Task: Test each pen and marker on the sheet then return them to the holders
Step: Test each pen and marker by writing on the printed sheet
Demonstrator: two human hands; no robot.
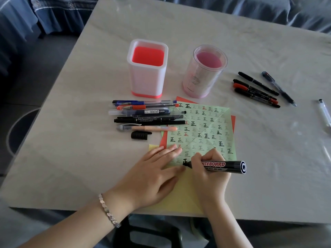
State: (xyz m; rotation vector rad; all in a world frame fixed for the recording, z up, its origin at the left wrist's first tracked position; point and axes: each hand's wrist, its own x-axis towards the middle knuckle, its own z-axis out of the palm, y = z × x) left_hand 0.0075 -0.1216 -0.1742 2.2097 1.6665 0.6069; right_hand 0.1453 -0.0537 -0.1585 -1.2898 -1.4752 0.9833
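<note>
One pale counter [250, 51] carries everything. On it lies a green sheet [206, 129] covered in rows of written marks, stacked over red and yellow paper. Behind the sheet two holders stand upright: a square white holder [147, 76] with a red inside and, to its right, a round pink holder [204, 74]. The left hand [152, 178] lies flat on the sheet's near left corner, its fingers [172, 149] straight and close together, pressing on the paper. The right hand [209, 174] is just beside it, its fingers [197, 158] curled round a black whiteboard marker [223, 166]. The marker's tip touches the sheet just left of those fingers, between the two hands, and its barrel points right. A row of pens [146, 115] lies at the sheet's left edge, with a loose black cap [140, 135] near them. More pens [256, 90] lie well apart at the right.
</note>
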